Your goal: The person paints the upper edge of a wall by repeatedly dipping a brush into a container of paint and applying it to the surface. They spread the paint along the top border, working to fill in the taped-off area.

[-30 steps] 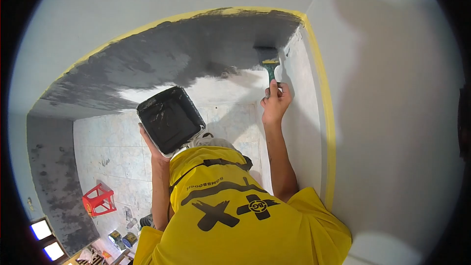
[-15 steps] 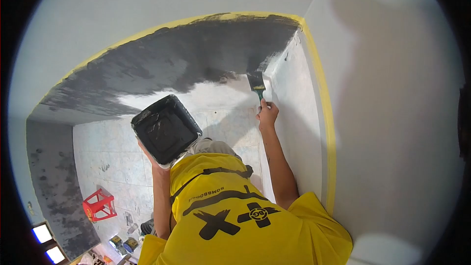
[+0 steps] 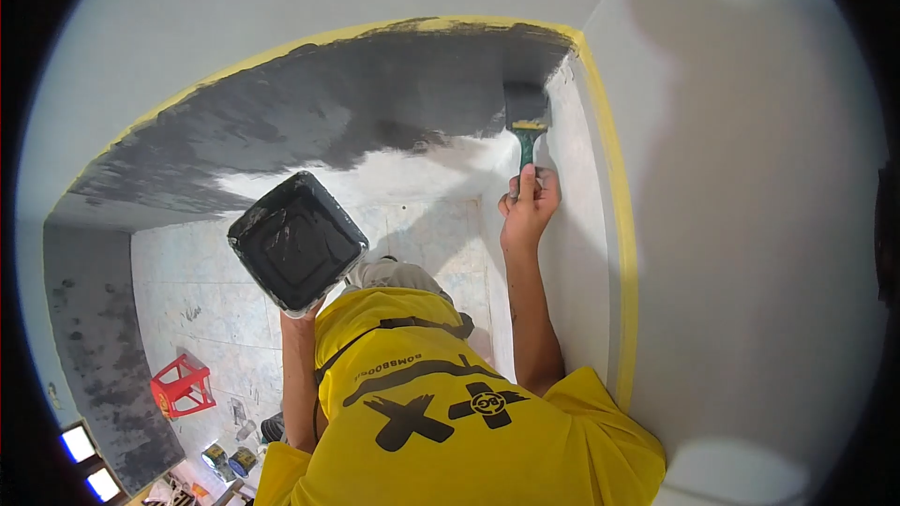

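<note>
My right hand grips the green handle of a wide paintbrush. Its bristles press against the dark grey painted wall, right in the corner near the yellow tape. My left hand holds a black paint tray from below and is mostly hidden by it. The tray is coated with dark paint and held level at chest height. Below the grey band the wall is still white.
Yellow masking tape lines the ceiling edge and the corner. On the tiled floor far below stand a red stool and paint cans. A second wall at left is patchy grey.
The brush dropped to the lower edge of the grey paint, then rose back up into the corner. The tray drifted slightly left.
</note>
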The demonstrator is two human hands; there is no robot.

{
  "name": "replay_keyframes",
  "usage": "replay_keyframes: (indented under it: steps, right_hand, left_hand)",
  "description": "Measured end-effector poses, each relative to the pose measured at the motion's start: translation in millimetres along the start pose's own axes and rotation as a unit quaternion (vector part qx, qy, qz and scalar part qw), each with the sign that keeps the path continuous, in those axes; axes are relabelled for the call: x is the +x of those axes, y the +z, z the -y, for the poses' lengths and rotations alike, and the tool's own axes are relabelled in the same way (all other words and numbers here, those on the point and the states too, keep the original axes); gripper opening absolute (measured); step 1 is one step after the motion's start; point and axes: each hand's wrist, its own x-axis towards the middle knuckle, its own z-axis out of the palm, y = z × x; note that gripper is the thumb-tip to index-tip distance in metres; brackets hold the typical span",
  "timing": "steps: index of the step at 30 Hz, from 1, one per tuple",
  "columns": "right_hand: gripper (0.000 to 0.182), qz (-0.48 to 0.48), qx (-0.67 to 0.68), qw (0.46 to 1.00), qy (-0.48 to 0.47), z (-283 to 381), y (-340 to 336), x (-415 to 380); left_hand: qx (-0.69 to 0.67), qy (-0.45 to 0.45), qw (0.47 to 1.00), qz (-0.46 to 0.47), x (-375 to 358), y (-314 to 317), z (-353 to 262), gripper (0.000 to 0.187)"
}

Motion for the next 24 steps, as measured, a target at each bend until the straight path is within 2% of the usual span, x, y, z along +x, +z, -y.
replay_keyframes:
  steps: [4,10,13,16,17,20,23,24]
  right_hand:
    - [0.025,0.025,0.0,0.998,-0.05,-5.2,-5.3,7.7]
    - [0.025,-0.026,-0.025,0.997,0.075,-97.1,-41.6,27.7]
    - [0.028,-0.102,-0.105,0.979,0.139,-151.6,-71.6,34.3]
    - [0.024,-0.108,-0.186,0.954,0.207,-177.2,-97.4,27.9]
    - [0.024,-0.102,-0.158,0.954,0.233,-175.3,-96.3,21.6]
    - [0.024,-0.06,-0.142,0.964,0.215,-136.3,-54.4,-4.4]
    - [0.023,0.047,-0.117,0.97,0.21,-95.2,-16.9,-14.5]
    - [0.023,0.096,-0.123,0.965,0.212,-73.3,-3.7,-19.8]
  left_hand:
    - [0.001,-0.004,1.0,-0.007,2.0,-2.5,1.6,0.071]
    - [-0.009,-0.009,1.0,-0.011,8.4,-5.4,3.2,0.075]
    - [-0.016,-0.002,1.0,-0.013,11.5,-9.5,0.8,0.077]
    - [-0.03,-0.001,0.999,-0.012,12.1,-21.6,1.9,0.079]
    - [-0.032,0.002,0.999,-0.011,11.8,-26.7,1.0,0.08]
    - [-0.069,-0.003,0.997,0.025,14.6,-39.8,0.4,0.082]
    - [-0.15,-0.042,0.983,0.093,13.8,-28.8,-6.9,0.089]
    - [-0.132,-0.06,0.988,0.056,10.6,-26.0,-7.6,0.09]
